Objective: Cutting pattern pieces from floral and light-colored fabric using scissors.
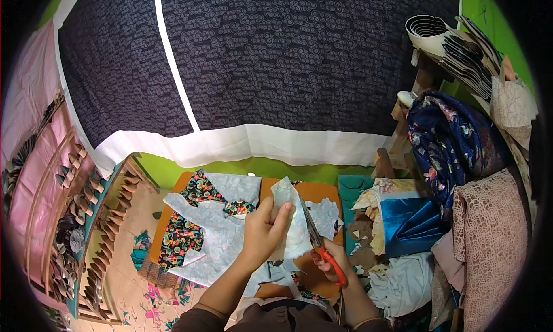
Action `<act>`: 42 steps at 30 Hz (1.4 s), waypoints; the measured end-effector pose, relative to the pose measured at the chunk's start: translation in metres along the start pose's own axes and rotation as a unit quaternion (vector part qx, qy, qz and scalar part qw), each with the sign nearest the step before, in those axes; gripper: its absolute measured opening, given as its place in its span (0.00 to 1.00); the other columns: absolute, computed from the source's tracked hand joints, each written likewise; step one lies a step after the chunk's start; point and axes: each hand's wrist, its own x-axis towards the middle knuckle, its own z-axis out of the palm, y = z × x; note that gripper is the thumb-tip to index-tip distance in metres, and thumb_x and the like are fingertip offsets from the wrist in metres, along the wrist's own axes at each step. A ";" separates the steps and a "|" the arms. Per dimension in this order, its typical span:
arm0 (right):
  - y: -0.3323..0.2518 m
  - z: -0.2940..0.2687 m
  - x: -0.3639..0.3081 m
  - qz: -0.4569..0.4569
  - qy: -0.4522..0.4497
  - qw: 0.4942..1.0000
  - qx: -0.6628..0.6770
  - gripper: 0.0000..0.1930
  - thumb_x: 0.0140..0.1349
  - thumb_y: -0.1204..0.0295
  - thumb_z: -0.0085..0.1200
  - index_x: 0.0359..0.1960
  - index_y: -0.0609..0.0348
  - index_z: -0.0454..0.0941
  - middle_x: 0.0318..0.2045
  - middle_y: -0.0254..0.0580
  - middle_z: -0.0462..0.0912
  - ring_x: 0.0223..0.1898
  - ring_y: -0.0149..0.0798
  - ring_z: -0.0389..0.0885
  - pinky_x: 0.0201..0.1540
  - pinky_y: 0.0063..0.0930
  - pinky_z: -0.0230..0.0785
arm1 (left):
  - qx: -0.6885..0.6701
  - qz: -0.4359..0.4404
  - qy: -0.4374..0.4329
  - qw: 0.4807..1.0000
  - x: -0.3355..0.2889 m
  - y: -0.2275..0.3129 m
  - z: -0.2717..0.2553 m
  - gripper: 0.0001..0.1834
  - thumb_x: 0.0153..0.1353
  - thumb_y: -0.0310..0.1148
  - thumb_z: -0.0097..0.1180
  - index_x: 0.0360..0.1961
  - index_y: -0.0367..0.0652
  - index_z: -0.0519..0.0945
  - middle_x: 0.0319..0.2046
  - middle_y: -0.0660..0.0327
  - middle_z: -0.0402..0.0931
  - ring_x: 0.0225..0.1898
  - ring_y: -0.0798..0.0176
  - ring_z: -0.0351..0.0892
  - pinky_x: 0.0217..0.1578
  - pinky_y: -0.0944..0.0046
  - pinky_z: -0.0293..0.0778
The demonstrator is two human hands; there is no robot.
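Brown table (320,192) has green wall (276,168) & dark curtain (299,61) far, fabrics (489,228) R; L hand (265,234) pinches cloth (295,231) thumb-to-fingers, R hand (331,257) w/ fingers curled rnd scissors (313,229).

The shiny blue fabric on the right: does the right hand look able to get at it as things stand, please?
Probably not to grasp: the right hand holds the red-handled scissors, which it would likely have to put down first, though the way to the shiny blue fabric looks open.
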 end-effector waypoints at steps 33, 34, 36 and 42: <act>-0.002 0.000 0.009 -0.029 0.007 0.998 -0.056 0.52 0.25 0.34 0.54 0.49 0.63 0.63 0.26 0.27 0.64 0.25 0.20 0.61 0.26 0.12 0.56 | 0.026 0.018 -0.081 0.996 0.001 0.000 -0.002 0.18 0.54 0.33 0.54 0.17 0.37 0.61 0.07 0.57 0.55 0.08 0.63 0.52 0.11 0.65 0.53; -0.003 0.001 0.009 -0.019 0.029 0.997 -0.071 0.54 0.19 0.31 0.53 0.47 0.61 0.65 0.24 0.25 0.63 0.21 0.18 0.60 0.22 0.09 0.54 | 0.012 0.009 -0.081 0.997 0.001 -0.003 -0.002 0.18 0.54 0.33 0.54 0.17 0.37 0.61 0.07 0.57 0.55 0.08 0.64 0.52 0.11 0.65 0.52; -0.001 -0.002 0.007 -0.060 0.017 0.995 -0.077 0.46 0.29 0.35 0.54 0.45 0.61 0.66 0.23 0.26 0.63 0.20 0.18 0.60 0.21 0.08 0.54 | -0.004 0.002 -0.082 0.997 0.001 -0.004 -0.001 0.17 0.54 0.33 0.54 0.17 0.37 0.61 0.07 0.58 0.55 0.08 0.66 0.52 0.11 0.65 0.52; -0.005 -0.003 0.007 0.102 0.064 0.993 -0.009 0.47 0.29 0.38 0.57 0.46 0.66 0.68 0.22 0.25 0.65 0.21 0.19 0.60 0.23 0.13 0.54 | -0.009 0.006 -0.057 0.998 0.004 -0.004 -0.002 0.18 0.55 0.34 0.53 0.16 0.37 0.60 0.08 0.59 0.54 0.11 0.70 0.52 0.12 0.67 0.51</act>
